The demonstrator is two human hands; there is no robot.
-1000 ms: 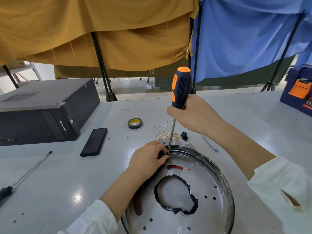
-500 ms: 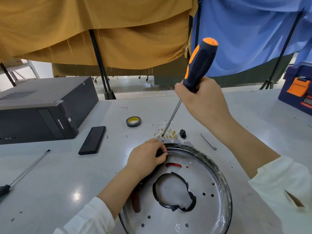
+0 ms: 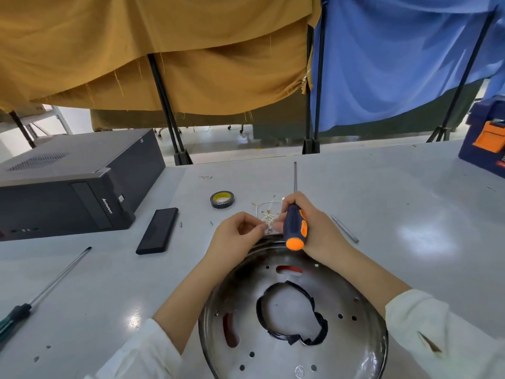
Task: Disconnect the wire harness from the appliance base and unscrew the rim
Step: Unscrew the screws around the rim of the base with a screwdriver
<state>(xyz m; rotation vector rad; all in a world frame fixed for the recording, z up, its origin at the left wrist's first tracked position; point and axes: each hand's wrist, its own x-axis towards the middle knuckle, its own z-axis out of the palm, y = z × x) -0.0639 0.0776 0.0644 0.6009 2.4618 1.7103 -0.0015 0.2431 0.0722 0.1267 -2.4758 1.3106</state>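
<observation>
The round metal appliance base [image 3: 355, 337] lies flat in front of me, a torn black ring [image 3: 317, 337] at its middle. At its far rim sits the wire harness [image 3: 269, 212], thin pale wires with brass terminals. My left hand [image 3: 237, 233] pinches something small at that far rim, fingertips together; what it holds is too small to tell. My right hand [image 3: 314, 228] grips the orange-and-navy screwdriver [image 3: 295, 228], its handle toward me and its shaft pointing away over the table. Both hands meet at the harness.
A black Lenovo computer case [image 3: 82, 187] stands at the left, a black phone-like slab [image 3: 158, 231] beside it. A tape roll [image 3: 222, 199] lies behind the harness. A second screwdriver [image 3: 41, 291] rests at the near left, a metal bit [image 3: 345, 229] to the right, a blue toolbox [image 3: 486, 140] far right.
My right hand has lifted the screwdriver off the rim and swung it over, tip now pointing away. It dropped down beside my left hand, which moved from the rim's inside to the harness.
</observation>
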